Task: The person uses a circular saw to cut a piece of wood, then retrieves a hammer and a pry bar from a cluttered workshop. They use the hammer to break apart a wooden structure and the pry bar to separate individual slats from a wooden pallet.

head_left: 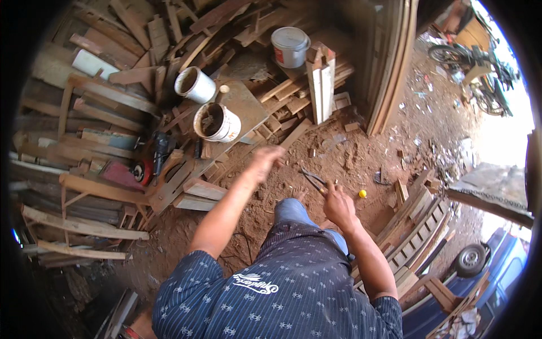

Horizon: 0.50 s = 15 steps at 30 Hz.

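Note:
My right hand [340,208] is closed around a pair of pliers [312,179]. The two dark, slim arms of this tool stick out past the fingers, toward the upper left. To the left, my left hand [265,161] hangs over the sandy ground, apart from the pliers. Its fingers are smeared by motion, and anything in them cannot be made out. A small yellow ball-like thing [362,193] lies on the ground right of my right hand. The nearest container to my left hand is an open white bucket [226,129] with dark contents.
Another open white bucket [202,90] stands on a low board [245,101], and a lidded grey bucket [290,48] behind it. A power tool with a red disc [148,169] sits left among stacked timber [113,198]. At right lie more wood pieces [418,226].

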Available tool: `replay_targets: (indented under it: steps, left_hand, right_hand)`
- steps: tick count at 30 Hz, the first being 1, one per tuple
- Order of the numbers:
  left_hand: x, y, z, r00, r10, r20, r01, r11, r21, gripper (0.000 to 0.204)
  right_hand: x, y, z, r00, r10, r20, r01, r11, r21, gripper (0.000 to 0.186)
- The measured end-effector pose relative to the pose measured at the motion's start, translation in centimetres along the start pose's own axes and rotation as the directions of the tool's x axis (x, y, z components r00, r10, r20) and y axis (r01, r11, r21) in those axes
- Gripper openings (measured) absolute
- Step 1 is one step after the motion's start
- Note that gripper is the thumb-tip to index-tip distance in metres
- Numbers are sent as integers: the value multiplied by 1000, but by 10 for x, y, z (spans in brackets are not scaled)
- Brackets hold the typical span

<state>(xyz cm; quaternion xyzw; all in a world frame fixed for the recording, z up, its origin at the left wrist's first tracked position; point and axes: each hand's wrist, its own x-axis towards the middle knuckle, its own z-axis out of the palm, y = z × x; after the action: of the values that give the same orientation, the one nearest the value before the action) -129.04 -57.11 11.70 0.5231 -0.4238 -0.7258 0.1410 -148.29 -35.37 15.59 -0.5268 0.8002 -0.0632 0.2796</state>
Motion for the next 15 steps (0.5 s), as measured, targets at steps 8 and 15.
replay_targets:
  steps: [8,15]
  left_hand:
    - [88,-12,-255,741,195,-643,-387,906,-172,27]
    - [125,-58,-199,821,303,-484,-190,944,269,60]
  right_hand:
    - [-48,45,37,991,68,113,-104,930,351,26]
    - [-138,134,49,890,402,216,-455,742,491,27]
